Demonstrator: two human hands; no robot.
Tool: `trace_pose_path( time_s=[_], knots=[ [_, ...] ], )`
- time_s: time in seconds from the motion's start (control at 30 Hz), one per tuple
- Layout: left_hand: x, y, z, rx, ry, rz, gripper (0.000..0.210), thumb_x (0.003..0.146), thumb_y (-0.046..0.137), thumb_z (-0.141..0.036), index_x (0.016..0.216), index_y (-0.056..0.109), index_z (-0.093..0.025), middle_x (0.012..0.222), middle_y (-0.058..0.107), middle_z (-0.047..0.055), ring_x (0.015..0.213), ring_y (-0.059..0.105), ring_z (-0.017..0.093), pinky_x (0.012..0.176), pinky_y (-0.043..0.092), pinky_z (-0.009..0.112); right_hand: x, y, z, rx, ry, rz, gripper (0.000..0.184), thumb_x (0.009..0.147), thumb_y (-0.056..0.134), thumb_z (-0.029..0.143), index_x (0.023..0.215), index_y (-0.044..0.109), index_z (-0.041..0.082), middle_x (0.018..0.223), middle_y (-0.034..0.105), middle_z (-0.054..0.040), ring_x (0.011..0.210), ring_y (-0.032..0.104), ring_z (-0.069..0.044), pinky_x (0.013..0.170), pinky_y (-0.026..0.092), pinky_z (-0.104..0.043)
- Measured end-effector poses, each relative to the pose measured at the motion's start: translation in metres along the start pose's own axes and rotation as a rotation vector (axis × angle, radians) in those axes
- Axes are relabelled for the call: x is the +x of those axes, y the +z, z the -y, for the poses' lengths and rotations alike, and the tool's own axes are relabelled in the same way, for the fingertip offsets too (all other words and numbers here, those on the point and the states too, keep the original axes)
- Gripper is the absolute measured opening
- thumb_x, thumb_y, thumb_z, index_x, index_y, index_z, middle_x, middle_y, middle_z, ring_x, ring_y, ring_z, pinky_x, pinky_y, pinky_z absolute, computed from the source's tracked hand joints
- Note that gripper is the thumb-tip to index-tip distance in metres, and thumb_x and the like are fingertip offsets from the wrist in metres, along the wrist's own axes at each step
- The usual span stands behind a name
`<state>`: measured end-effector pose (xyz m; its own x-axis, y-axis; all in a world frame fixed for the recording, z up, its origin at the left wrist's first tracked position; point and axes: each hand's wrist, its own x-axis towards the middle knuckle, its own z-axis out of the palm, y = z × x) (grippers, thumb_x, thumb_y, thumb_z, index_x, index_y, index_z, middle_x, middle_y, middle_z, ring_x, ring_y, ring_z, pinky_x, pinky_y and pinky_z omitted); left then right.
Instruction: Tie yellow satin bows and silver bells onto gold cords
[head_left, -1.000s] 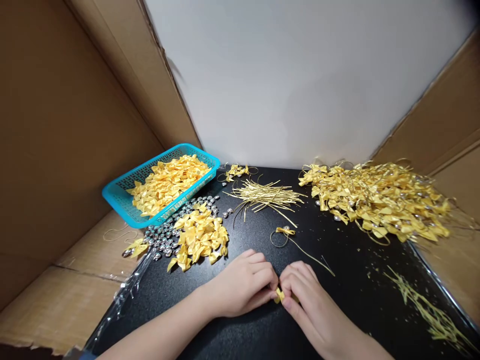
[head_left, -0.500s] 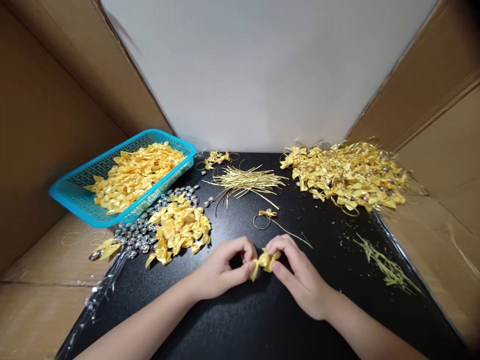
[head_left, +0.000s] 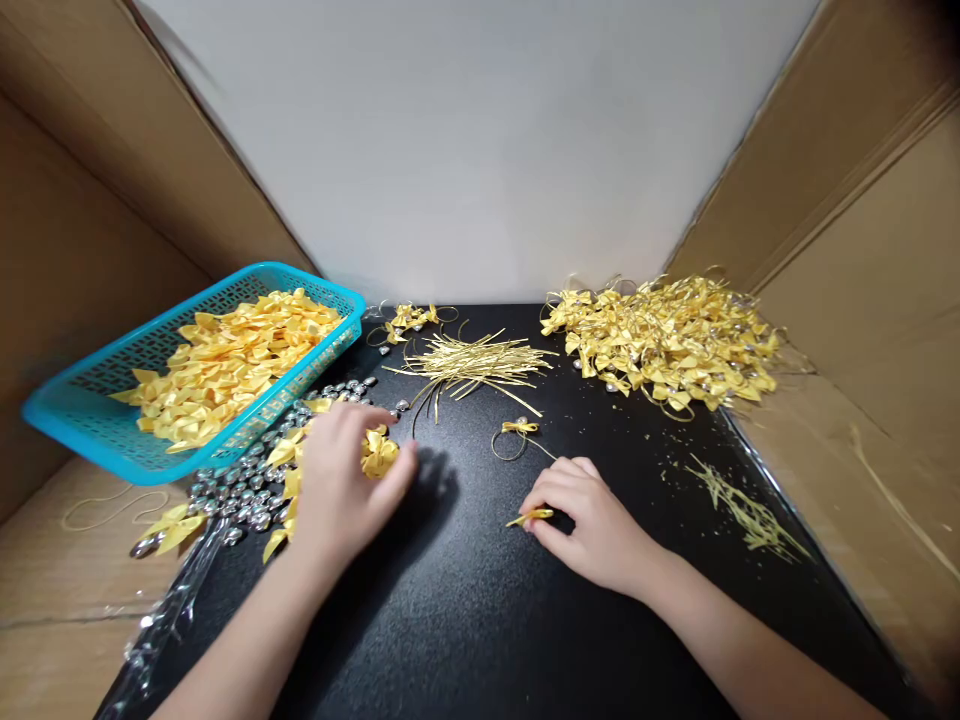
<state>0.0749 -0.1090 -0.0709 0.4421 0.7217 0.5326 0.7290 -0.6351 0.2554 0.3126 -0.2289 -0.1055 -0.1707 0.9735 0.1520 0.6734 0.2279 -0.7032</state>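
My left hand (head_left: 349, 475) is open above the loose pile of yellow ribbon bows (head_left: 381, 455), fingers spread, and it hides part of them. Silver beads (head_left: 244, 485) lie scattered beside that pile. Between the thumb and fingers of my right hand (head_left: 589, 515) is pinched a yellow ribbon bow (head_left: 536, 516), held low over the black table (head_left: 465, 600). Just beyond that hand lies a small bow with a looped gold cord (head_left: 520, 427). Farther back rests a bundle of cut gold cords (head_left: 480, 360).
A turquoise basket (head_left: 75, 400) full of yellow bows stands at the left. At the back right is a heap of corded bows (head_left: 675, 340). Cord scraps (head_left: 750, 515) lie near the right edge. Cardboard walls (head_left: 847, 150) flank both sides, and a pale panel (head_left: 480, 150) closes the back.
My left hand has let go of the bow and moved left over the loose bow pile, opening out. My right hand keeps the bow. The whole view has shifted slightly.
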Motion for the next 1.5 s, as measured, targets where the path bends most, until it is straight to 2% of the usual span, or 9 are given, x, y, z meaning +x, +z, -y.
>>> trace_pose_path(
  time_s=[0.13, 0.4, 0.53, 0.67, 0.77, 0.87, 0.97, 1.17, 1.5],
  knots=[
    [-0.025, 0.018, -0.047, -0.390, 0.335, 0.260, 0.030, 0.082, 0.066, -0.029, 0.107, 0.053, -0.020, 0.092, 0.066, 0.004, 0.081, 0.059, 0.017, 0.071, 0.045, 0.029, 0.000, 0.006, 0.008, 0.356, 0.237, -0.120, 0.009, 0.078, 0.066, 0.017, 0.084, 0.060, 0.020, 0.076, 0.063, 0.0008, 0.072, 0.057, -0.014, 0.070, 0.042, -0.029],
    [-0.037, 0.032, -0.054, -0.580, 0.430, 0.143, 0.031, 0.082, 0.069, -0.014, 0.112, 0.062, -0.020, 0.092, 0.073, 0.005, 0.074, 0.062, 0.014, 0.067, 0.044, 0.028, -0.001, 0.014, 0.019, 1.099, 0.401, -0.056, 0.042, 0.069, 0.080, 0.036, 0.085, 0.044, 0.021, 0.070, 0.056, 0.0062, 0.064, 0.051, -0.009, 0.064, 0.044, -0.023],
    [-0.036, 0.029, -0.059, -0.859, 0.128, 0.311, 0.012, 0.086, 0.064, -0.017, 0.096, 0.070, -0.019, 0.082, 0.072, 0.005, 0.072, 0.064, 0.014, 0.066, 0.049, 0.026, -0.002, 0.012, 0.018, 1.065, 0.363, -0.039, 0.043, 0.071, 0.078, 0.039, 0.093, 0.045, 0.022, 0.073, 0.060, 0.0038, 0.067, 0.056, -0.011, 0.068, 0.047, -0.026],
    [-0.036, 0.030, -0.065, -1.111, -0.343, 0.453, 0.022, 0.088, 0.061, -0.031, 0.075, 0.068, -0.016, 0.075, 0.067, 0.005, 0.069, 0.063, 0.014, 0.063, 0.051, 0.025, -0.003, 0.010, 0.017, 0.624, 0.182, -0.248, 0.029, 0.074, 0.075, 0.029, 0.093, 0.055, 0.021, 0.081, 0.063, -0.0002, 0.077, 0.060, -0.015, 0.074, 0.048, -0.029],
    [-0.038, 0.032, -0.068, -1.181, -0.481, 0.485, 0.030, 0.086, 0.061, -0.039, 0.070, 0.065, -0.015, 0.075, 0.065, 0.004, 0.070, 0.060, 0.014, 0.066, 0.051, 0.026, -0.003, 0.011, 0.016, 0.387, 0.030, -0.306, 0.005, 0.082, 0.065, 0.020, 0.082, 0.060, 0.020, 0.082, 0.065, -0.0023, 0.080, 0.061, -0.016, 0.075, 0.049, -0.029],
    [-0.040, 0.033, -0.068, -1.172, -0.530, 0.518, 0.027, 0.086, 0.062, -0.039, 0.074, 0.062, -0.015, 0.071, 0.064, 0.002, 0.067, 0.059, 0.013, 0.064, 0.050, 0.025, -0.004, 0.012, 0.015, 0.410, 0.107, -0.253, 0.007, 0.086, 0.060, 0.019, 0.079, 0.062, 0.020, 0.075, 0.066, -0.0005, 0.071, 0.062, -0.014, 0.070, 0.049, -0.027],
    [-0.040, 0.031, -0.066, -1.090, -0.414, 0.479, 0.016, 0.087, 0.062, -0.032, 0.088, 0.060, -0.016, 0.076, 0.065, 0.002, 0.067, 0.060, 0.013, 0.062, 0.050, 0.024, -0.004, 0.013, 0.016, 0.491, 0.222, -0.220, 0.005, 0.083, 0.064, 0.020, 0.077, 0.063, 0.020, 0.073, 0.066, 0.0001, 0.068, 0.062, -0.013, 0.068, 0.049, -0.026],
    [-0.034, 0.026, -0.052, -0.784, 0.268, 0.471, 0.008, 0.088, 0.056, -0.012, 0.089, 0.060, -0.019, 0.078, 0.067, 0.003, 0.074, 0.060, 0.013, 0.068, 0.046, 0.024, -0.003, 0.015, 0.020, 0.663, 0.312, -0.172, 0.004, 0.079, 0.063, 0.017, 0.076, 0.061, 0.018, 0.069, 0.063, 0.0013, 0.066, 0.059, -0.012, 0.066, 0.049, -0.025],
    [-0.032, 0.033, -0.040, -0.617, 0.449, 0.417, 0.007, 0.091, 0.055, -0.015, 0.087, 0.057, -0.020, 0.072, 0.065, -0.001, 0.066, 0.055, 0.011, 0.066, 0.038, 0.024, -0.004, 0.020, 0.016, 0.799, 0.419, -0.083, 0.006, 0.079, 0.063, 0.018, 0.080, 0.057, 0.018, 0.073, 0.061, 0.0020, 0.070, 0.058, -0.012, 0.069, 0.048, -0.025]
  ],
)
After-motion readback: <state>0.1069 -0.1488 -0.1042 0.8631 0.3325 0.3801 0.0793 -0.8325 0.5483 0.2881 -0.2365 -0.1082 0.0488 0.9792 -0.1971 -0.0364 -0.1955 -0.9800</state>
